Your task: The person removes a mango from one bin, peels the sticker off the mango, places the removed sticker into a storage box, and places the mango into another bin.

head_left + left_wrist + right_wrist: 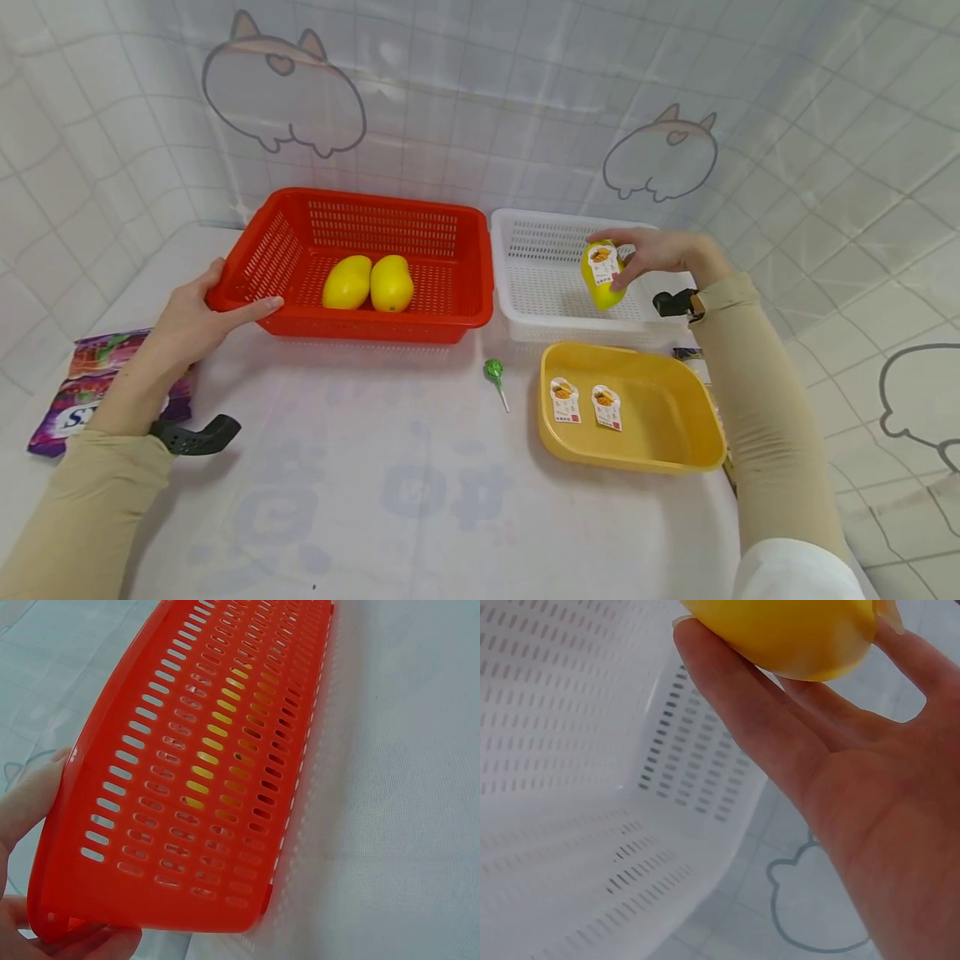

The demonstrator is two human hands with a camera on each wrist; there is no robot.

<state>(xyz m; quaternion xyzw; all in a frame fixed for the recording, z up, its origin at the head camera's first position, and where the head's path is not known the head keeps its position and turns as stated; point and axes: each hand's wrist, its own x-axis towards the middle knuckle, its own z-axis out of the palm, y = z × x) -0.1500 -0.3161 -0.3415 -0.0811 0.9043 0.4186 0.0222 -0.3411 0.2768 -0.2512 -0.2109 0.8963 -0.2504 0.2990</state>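
Observation:
My right hand [652, 252] holds a yellow mango [600, 287] with a white label [603, 262] on its side, over the white basket [540, 325]. Seen from the right wrist, fingers and thumb span the mango [795, 637], whose top is cut off by the frame. At the left end of the red basket [375, 327], my left hand [198, 312] grips the rim, thumb along the front edge; the left wrist view shows fingers [112, 943] around the corner. Inside the red basket two mangoes, one left [347, 283] and one right [392, 284], lie side by side.
A yellow tub [652, 417] in front of the white basket has two labels [606, 407] stuck along its left part. Left of it lies a green lollipop [493, 371]. A purple snack bag [93, 375] lies under my left forearm; packets partly show beneath my right forearm.

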